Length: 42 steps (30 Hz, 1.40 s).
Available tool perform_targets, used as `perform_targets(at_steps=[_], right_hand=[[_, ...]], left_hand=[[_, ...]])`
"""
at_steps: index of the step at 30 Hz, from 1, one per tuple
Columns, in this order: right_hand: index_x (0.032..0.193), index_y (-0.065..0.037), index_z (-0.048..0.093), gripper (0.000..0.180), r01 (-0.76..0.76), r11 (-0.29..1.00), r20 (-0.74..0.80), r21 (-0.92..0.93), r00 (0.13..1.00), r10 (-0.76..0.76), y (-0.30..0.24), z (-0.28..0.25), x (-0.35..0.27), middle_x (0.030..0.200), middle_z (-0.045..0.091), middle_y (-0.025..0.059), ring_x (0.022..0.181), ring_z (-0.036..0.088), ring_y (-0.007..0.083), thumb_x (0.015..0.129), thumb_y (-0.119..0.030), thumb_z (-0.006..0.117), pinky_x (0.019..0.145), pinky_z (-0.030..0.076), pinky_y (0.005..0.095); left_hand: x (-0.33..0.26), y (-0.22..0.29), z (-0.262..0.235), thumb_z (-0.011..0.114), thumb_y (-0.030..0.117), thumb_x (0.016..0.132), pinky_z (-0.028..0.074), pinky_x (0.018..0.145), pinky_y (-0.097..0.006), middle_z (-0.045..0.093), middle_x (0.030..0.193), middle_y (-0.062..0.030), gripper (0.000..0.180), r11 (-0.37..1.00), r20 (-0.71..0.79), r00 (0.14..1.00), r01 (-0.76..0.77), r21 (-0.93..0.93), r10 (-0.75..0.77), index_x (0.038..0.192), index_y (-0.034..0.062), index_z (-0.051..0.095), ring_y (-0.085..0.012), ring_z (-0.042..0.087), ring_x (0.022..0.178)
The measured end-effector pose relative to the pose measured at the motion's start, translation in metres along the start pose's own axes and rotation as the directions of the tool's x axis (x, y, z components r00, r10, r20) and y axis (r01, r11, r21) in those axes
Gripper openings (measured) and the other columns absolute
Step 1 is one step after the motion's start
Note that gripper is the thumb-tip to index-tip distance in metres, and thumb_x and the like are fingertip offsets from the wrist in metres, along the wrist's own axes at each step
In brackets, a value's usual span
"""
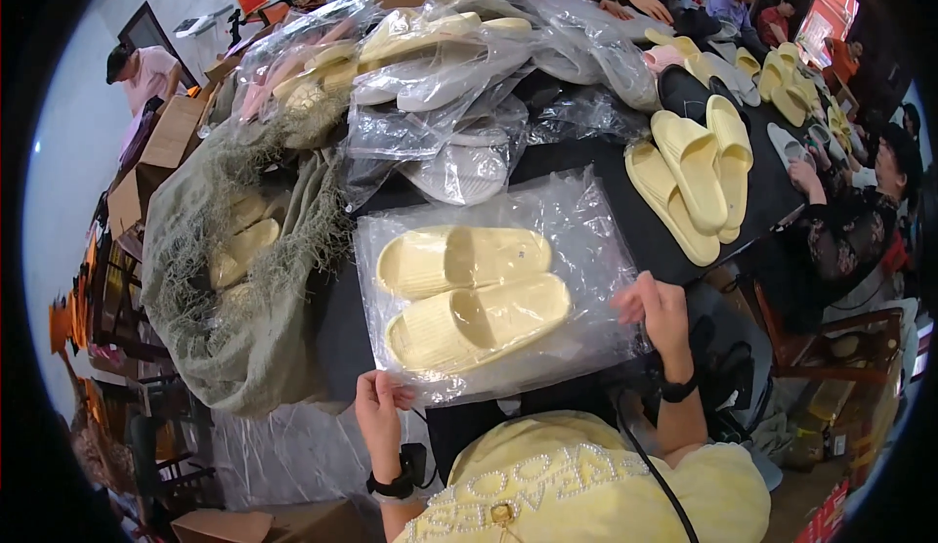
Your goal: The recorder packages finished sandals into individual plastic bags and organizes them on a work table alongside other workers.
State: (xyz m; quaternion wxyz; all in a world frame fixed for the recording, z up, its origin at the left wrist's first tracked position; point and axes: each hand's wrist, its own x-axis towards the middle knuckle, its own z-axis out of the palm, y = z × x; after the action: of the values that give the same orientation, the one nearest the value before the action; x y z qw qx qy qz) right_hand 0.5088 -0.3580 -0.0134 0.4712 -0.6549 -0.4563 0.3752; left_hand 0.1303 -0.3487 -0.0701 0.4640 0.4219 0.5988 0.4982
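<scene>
Yellow slippers lie in a clear bag between two hands

In the head view, a pair of yellow slippers lies side by side inside a clear plastic bag, toes to the left, heels to the right. The bag lies flat at the near side of a black table. At its near left corner the left hand is nearly closed, pinching the plastic between thumb and curled fingers. The right hand is at the right edge, half open, its fingers blurred; whether they grip the film, I cannot tell.

To the left sits a grey-green sack with a frayed rim and more yellow footwear inside. Beyond the bag, whitish bagged slippers are heaped. To the right, loose yellow slippers overlap one another. At the far side, a co-worker's arm reaches over the heap.
</scene>
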Motion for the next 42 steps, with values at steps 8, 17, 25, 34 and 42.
perform_targets(at_steps=[8, 17, 25, 34, 42], right_hand=[[0.115, -0.003, 0.057, 0.032, 0.283, 0.931, 0.056, -0.230, 0.959, -0.278, -0.036, -0.007, 0.103, 0.109, 0.061, 0.0075, 0.068, 0.061, 0.0092, 0.090, -0.022, 0.058, 0.055, 0.047, 0.0232], [0.082, -0.011, 0.067, 0.014, 0.589, 0.499, 0.176, -0.636, 0.740, -0.649, -0.038, 0.033, 0.150, 0.084, 0.064, 0.0031, 0.082, 0.061, 0.0273, 0.083, -0.024, 0.060, 0.068, 0.049, 0.0376], [0.105, -0.001, 0.057, 0.025, 0.513, 0.737, 0.003, -0.440, 0.821, -0.570, 0.002, 0.015, 0.174, 0.092, 0.060, 0.0116, 0.072, 0.062, 0.0245, 0.080, -0.006, 0.063, 0.066, 0.050, 0.0302], [0.108, -0.001, 0.055, 0.041, -0.213, 0.971, 0.319, 0.107, 0.932, 0.170, -0.026, -0.012, 0.088, 0.085, 0.063, 0.0095, 0.064, 0.060, 0.0118, 0.097, -0.038, 0.043, 0.056, 0.049, 0.0238], [0.120, 0.000, 0.050, 0.038, -0.166, 0.973, 0.360, 0.162, 0.928, 0.098, -0.014, 0.019, 0.084, 0.092, 0.062, 0.0040, 0.070, 0.056, 0.0089, 0.095, -0.028, 0.053, 0.065, 0.049, 0.0240]], left_hand=[[-0.002, -0.008, -0.004, 0.052, 0.018, 0.096, 0.044, 0.053, -0.021, 0.059, 0.073, -0.0017, 0.017, 0.992, 0.014, 0.999, -0.032, 0.124, 0.031, 0.095, 0.0008, 0.054, -0.0069, 0.055, 0.060], [-0.006, -0.011, -0.010, 0.054, 0.008, 0.092, 0.043, 0.052, -0.020, 0.056, 0.074, -0.0013, 0.009, 0.994, -0.024, 0.999, -0.020, 0.105, 0.023, 0.095, -0.0011, 0.055, -0.0053, 0.051, 0.059], [-0.008, -0.010, -0.008, 0.058, 0.003, 0.088, 0.044, 0.056, -0.023, 0.058, 0.074, -0.0043, 0.013, 0.962, -0.018, 0.997, -0.068, 0.263, 0.075, 0.099, -0.0009, 0.054, -0.0095, 0.052, 0.060], [-0.015, 0.026, 0.003, 0.063, 0.003, 0.080, 0.045, 0.082, -0.037, 0.057, 0.100, -0.0186, 0.032, 0.470, 0.128, 0.860, -0.388, 0.793, 0.494, 0.110, -0.0014, 0.052, -0.0296, 0.056, 0.094], [0.036, 0.013, 0.051, 0.050, 0.015, 0.092, 0.025, 0.109, -0.040, 0.036, 0.141, -0.0238, 0.048, 0.764, 0.232, 0.877, -0.481, 0.431, 0.421, 0.134, -0.0045, 0.037, -0.0366, 0.031, 0.133]])
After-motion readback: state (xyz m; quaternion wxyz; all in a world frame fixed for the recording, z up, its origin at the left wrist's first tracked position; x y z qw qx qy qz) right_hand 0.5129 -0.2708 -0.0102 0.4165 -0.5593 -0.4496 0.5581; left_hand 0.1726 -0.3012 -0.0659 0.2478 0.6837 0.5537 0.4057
